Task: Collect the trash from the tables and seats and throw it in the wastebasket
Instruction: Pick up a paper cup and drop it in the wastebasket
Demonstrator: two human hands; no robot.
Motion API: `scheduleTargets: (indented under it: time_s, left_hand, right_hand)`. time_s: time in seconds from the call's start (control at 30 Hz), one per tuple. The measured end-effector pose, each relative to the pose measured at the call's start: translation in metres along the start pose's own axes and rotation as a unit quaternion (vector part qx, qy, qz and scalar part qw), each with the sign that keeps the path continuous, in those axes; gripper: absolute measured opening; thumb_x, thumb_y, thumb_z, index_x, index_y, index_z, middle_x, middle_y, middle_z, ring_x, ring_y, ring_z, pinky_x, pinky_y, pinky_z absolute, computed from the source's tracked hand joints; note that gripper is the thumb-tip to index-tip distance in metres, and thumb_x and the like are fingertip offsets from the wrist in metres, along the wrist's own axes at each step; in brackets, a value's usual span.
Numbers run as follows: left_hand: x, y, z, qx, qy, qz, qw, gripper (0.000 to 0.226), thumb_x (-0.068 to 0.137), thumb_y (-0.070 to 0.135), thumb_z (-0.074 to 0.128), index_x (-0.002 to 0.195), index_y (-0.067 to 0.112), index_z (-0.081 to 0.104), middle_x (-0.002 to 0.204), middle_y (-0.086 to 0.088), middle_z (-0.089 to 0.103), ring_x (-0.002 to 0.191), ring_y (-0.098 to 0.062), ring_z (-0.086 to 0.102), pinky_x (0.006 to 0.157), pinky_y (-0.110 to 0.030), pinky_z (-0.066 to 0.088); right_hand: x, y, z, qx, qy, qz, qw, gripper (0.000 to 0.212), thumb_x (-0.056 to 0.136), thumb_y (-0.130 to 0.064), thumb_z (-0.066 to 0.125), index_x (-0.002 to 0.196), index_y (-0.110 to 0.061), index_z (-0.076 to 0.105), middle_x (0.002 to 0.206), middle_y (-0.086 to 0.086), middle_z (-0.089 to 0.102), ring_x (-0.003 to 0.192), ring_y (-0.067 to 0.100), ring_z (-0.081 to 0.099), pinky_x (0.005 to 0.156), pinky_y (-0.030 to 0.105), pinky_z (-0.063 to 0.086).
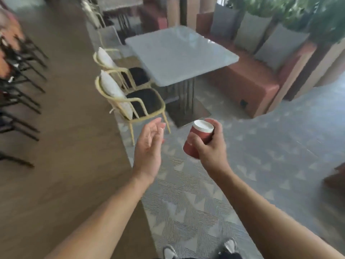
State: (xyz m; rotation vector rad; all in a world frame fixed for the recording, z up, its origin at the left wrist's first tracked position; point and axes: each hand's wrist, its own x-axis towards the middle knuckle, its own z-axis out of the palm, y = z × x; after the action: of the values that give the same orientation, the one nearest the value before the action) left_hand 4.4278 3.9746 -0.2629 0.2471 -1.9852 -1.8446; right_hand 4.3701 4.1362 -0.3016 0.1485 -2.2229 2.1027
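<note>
I see my shoes [169,252] on the patterned carpet [186,202]. Above it, my right hand [211,148] wraps its fingers around a red cup [197,135], tilted with its white end up. My left hand [149,148] is beside it but apart, fingers loosely spread, holding nothing. Beyond stand a chair [141,103], a grey table [179,53] and a bench [248,79].

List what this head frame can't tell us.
Wastebasket: not in the head view, so its place is unknown.
Red cup in the right hand: blur and the grip hide whether its white end is a lid or base, and any contents.
Grey table: blur and glare could mask small trash.
Red bench: seat partly behind the table.
Dark chairs: smeared, cut by the left edge.
</note>
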Motion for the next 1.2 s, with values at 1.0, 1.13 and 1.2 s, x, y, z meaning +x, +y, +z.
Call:
scheduleTargets:
  time_s: [1.0, 1.13, 1.2]
  left_hand:
    - [0.267, 0.044, -0.421, 0.082, 0.263, 0.087, 0.957, 0.028, 0.108, 0.044, 0.049, 0.135, 0.043, 0.056, 0.13, 0.024, 0.065, 0.125, 0.01, 0.059, 0.11, -0.03, 0.053]
    - [0.339, 0.054, -0.468, 0.079, 0.274, 0.124, 0.95, 0.036, 0.1, 0.052, 0.046, 0.133, 0.044, 0.056, 0.129, 0.029, 0.065, 0.125, 0.009, 0.06, 0.106, -0.027, 0.053]
    - [0.369, 0.059, -0.488, 0.07, 0.279, 0.136, 0.948, 0.039, 0.099, 0.052, 0.046, 0.135, 0.041, 0.058, 0.134, 0.024, 0.063, 0.126, 0.007, 0.059, 0.107, -0.031, 0.053]
  right_hand:
    - [0.175, -0.162, 0.506, 0.103, -0.282, -0.124, 0.946, 0.052, 0.07, -0.057, 0.08, 0.116, -0.047, 0.058, 0.096, -0.031, 0.069, 0.088, -0.003, 0.072, 0.069, 0.017, 0.058]
    - [0.231, -0.185, 0.56, 0.108, -0.273, -0.125, 0.948, 0.045, 0.07, -0.06, 0.081, 0.109, -0.05, 0.062, 0.099, -0.023, 0.071, 0.094, 0.007, 0.074, 0.081, 0.037, 0.067]
    - [0.253, -0.195, 0.586, 0.111, -0.268, -0.132, 0.948, 0.042, 0.071, -0.059, 0.082, 0.106, -0.047, 0.063, 0.098, -0.019, 0.071, 0.092, 0.011, 0.074, 0.083, 0.045, 0.067]
